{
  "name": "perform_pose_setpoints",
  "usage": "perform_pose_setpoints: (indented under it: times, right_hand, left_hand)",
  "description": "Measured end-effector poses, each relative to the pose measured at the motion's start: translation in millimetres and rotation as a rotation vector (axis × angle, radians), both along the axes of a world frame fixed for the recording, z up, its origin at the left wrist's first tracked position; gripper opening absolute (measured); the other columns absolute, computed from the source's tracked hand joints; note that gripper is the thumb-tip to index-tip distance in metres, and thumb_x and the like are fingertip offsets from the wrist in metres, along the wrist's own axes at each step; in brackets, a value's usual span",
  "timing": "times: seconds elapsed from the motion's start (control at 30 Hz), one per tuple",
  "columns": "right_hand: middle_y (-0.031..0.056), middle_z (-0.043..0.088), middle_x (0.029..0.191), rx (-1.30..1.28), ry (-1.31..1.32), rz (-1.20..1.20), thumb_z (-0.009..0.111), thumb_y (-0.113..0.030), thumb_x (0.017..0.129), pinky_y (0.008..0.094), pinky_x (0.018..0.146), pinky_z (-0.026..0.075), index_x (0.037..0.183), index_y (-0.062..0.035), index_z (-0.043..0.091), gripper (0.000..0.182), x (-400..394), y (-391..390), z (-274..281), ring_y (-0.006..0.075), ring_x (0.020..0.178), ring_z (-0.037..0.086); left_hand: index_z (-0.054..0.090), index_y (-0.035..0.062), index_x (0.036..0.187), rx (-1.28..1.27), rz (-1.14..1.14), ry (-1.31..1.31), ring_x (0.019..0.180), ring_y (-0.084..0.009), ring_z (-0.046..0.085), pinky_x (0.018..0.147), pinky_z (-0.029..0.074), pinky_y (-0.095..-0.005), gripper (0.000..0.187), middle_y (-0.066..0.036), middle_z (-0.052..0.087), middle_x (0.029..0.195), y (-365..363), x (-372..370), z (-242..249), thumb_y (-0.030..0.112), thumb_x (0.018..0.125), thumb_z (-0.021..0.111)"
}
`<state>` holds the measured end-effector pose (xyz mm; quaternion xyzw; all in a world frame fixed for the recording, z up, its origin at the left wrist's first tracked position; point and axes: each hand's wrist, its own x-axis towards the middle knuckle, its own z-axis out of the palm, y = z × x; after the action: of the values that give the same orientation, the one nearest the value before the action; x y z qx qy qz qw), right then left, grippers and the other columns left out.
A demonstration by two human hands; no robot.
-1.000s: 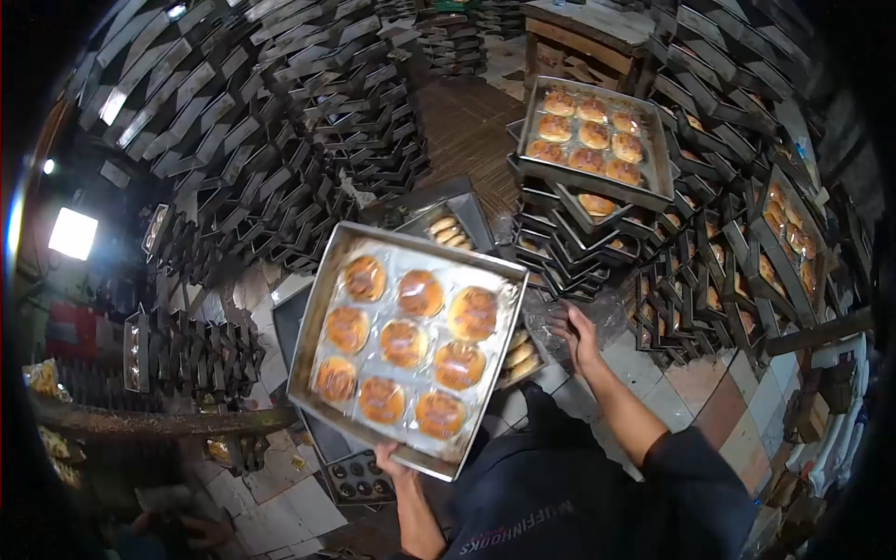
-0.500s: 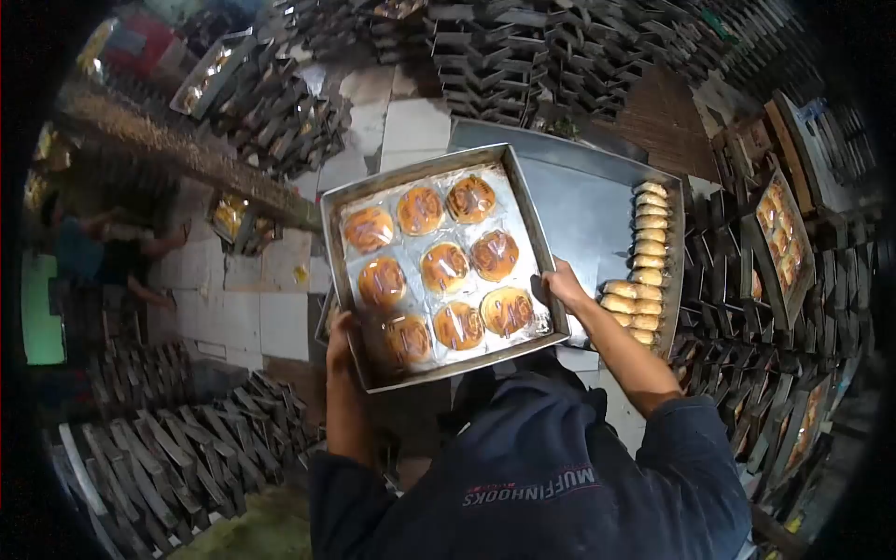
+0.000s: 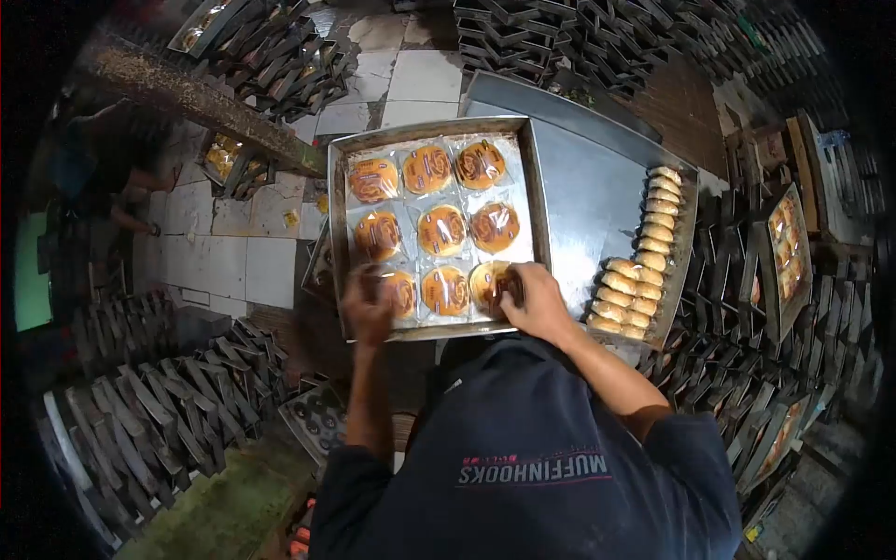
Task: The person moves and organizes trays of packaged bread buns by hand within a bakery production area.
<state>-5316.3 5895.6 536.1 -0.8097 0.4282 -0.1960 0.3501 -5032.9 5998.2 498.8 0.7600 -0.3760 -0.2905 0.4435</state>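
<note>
A square metal tray [image 3: 542,215] in front of me holds rows of round, glazed buns with dark swirls, in clear wrappers. My right hand [image 3: 541,303] curls over the near right corner, its thumb and fingers around the edge of a wrapped bun [image 3: 487,283]. At the near left corner is my left hand [image 3: 368,308], beside another wrapped bun [image 3: 400,294]; motion blurs its fingers, so their grip cannot be made out. A middle bun [image 3: 441,230] lies untouched between the hands.
Right of the tray, a large metal sheet pan [image 3: 579,187] carries rows of small golden pastries [image 3: 658,224]. Stacked dark trays [image 3: 168,420] surround me. A rough wooden beam [image 3: 187,98] crosses the upper left, with a person [image 3: 121,187] dimly visible beyond it.
The tray has straightened from its tilt and lies further from my body. Both hands have left its side walls and come inward over the nearest row of buns.
</note>
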Motion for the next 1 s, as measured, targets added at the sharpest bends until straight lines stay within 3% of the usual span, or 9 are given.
perform_pose_setpoints:
  times: [0.13,0.27,0.33,0.4,0.47,0.53,0.63,0.8,1.0]
  right_hand:
    - [0.0281,0.056,0.104,0.339,0.205,-0.373,0.077,-0.028,0.065,0.0415,0.086,0.046,0.109,0.012,0.049,0.065,16.0,15.7,-50.9,0.0378,0.098,0.056]
    - [0.021,0.064,0.096,0.734,0.032,-0.329,0.08,-0.028,0.068,0.034,0.077,0.051,0.111,0.0093,0.049,0.066,2.4,4.5,-95.9,0.0274,0.087,0.064]
    - [0.0194,0.064,0.096,0.624,0.009,-0.294,0.08,-0.027,0.069,0.0328,0.076,0.052,0.11,0.0087,0.05,0.062,-4.7,7.1,-84.5,0.0249,0.087,0.064]
    - [0.0205,0.064,0.1,0.469,-0.15,-0.293,0.077,-0.031,0.073,0.0355,0.079,0.051,0.108,0.0086,0.051,0.059,-9.9,8.3,-103.3,0.0274,0.09,0.065]
    - [0.0172,0.065,0.103,0.746,-0.51,-0.299,0.072,-0.028,0.081,0.0314,0.077,0.052,0.111,0.0062,0.052,0.049,-21.0,4.3,-58.0,0.023,0.088,0.066]
    - [0.0155,0.063,0.109,1.282,-0.874,-0.219,0.067,-0.028,0.087,0.0331,0.086,0.052,0.118,0.0032,0.051,0.047,-21.4,2.2,-26.3,0.0211,0.098,0.063]
    - [0.0147,0.058,0.117,1.313,-0.694,-0.188,0.063,-0.035,0.089,0.037,0.101,0.041,0.121,0.0033,0.048,0.053,34.8,30.3,-39.9,0.021,0.117,0.052]
    - [0.015,0.06,0.099,1.053,-0.539,-0.165,0.057,-0.042,0.091,0.0319,0.081,0.044,0.106,0.0046,0.052,0.049,136.7,43.1,-49.8,0.019,0.091,0.055]
    - [0.0231,0.053,0.098,0.78,-0.384,-0.24,0.044,-0.053,0.09,0.0381,0.086,0.039,0.107,0.0066,0.05,0.063,155.1,52.6,-68.3,0.029,0.093,0.05]
  left_hand:
    - [0.049,-0.0075,0.117,0.112,-0.081,-0.653,0.106,-0.0443,0.051,0.094,0.039,-0.0491,0.058,-0.029,0.053,0.117,1.1,-91.8,-54.0,0.029,0.076,0.068]
    - [0.048,-0.0079,0.117,0.372,-0.037,-0.4,0.107,-0.0448,0.05,0.096,0.037,-0.0497,0.067,-0.031,0.053,0.116,-14.4,-108.4,-39.4,0.037,0.072,0.072]
    - [0.049,-0.0074,0.115,0.472,-0.073,-0.362,0.105,-0.0441,0.051,0.094,0.039,-0.0491,0.068,-0.03,0.053,0.116,-10.4,-103.7,-40.7,0.037,0.071,0.074]
    - [0.05,-0.0063,0.112,0.2,-0.119,-0.111,0.101,-0.0371,0.057,0.089,0.045,-0.0435,0.062,-0.026,0.056,0.113,0.6,-91.5,-48.7,0.031,0.071,0.077]
    - [0.048,-0.0049,0.114,0.172,-0.024,0.118,0.098,-0.0296,0.061,0.085,0.049,-0.0351,0.051,-0.018,0.059,0.111,10.9,-92.9,3.1,0.019,0.077,0.073]
    - [0.044,-0.0024,0.121,-0.241,0.018,0.673,0.097,-0.0241,0.062,0.084,0.049,-0.0315,0.044,-0.012,0.059,0.11,30.0,-81.1,11.7,0.008,0.083,0.065]
    - [0.038,0.0004,0.13,-0.202,0.014,0.818,0.111,-0.0241,0.053,0.095,0.042,-0.0366,0.053,-0.015,0.052,0.12,36.8,-78.3,-9.5,0.015,0.084,0.06]
    - [0.049,0.0014,0.125,-0.13,0.016,0.516,0.11,-0.0252,0.044,0.099,0.033,-0.0352,0.058,-0.016,0.043,0.119,35.3,-19.4,-1.8,0.034,0.078,0.06]
    - [0.043,-0.005,0.131,-0.161,-0.021,0.505,0.121,-0.0298,0.041,0.105,0.028,-0.0368,0.046,-0.018,0.045,0.125,34.4,4.7,-15.1,0.017,0.09,0.049]
